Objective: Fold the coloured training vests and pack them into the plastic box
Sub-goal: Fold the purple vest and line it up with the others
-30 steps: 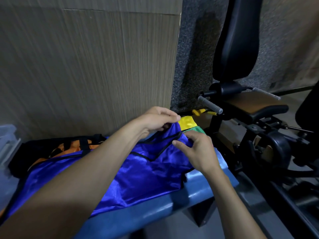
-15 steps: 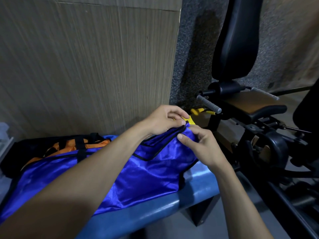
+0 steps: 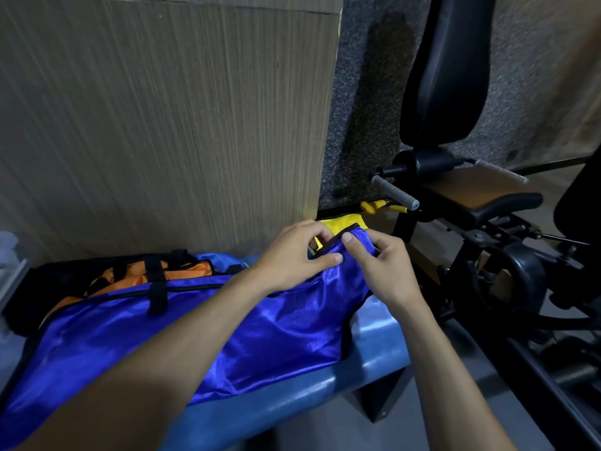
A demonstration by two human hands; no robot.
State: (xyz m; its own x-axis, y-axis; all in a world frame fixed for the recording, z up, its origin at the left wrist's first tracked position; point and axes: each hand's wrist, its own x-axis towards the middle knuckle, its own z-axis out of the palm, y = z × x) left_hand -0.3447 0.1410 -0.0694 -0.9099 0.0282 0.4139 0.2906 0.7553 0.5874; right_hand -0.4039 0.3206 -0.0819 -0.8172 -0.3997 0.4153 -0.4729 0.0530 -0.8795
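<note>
Pinching blue vest [image 3: 266,333] edge, left hand [image 3: 292,255], right hand [image 3: 383,265]

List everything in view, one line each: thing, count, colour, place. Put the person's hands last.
blue vest: one, shiny blue with black trim, spread along the bench
orange vest: one, orange with black straps, behind the blue vest near the wall
yellow vest: one, yellow, at the bench's far end behind the hands
bench: one, blue padded, under the vests
plastic box: one, clear, only partly seen at the left edge
gym machine: one, black with grey handles, right side
wall panel: one, wood-grain, behind the bench
left hand: one, pinches the blue vest's top edge
right hand: one, pinches the same edge beside it
</note>
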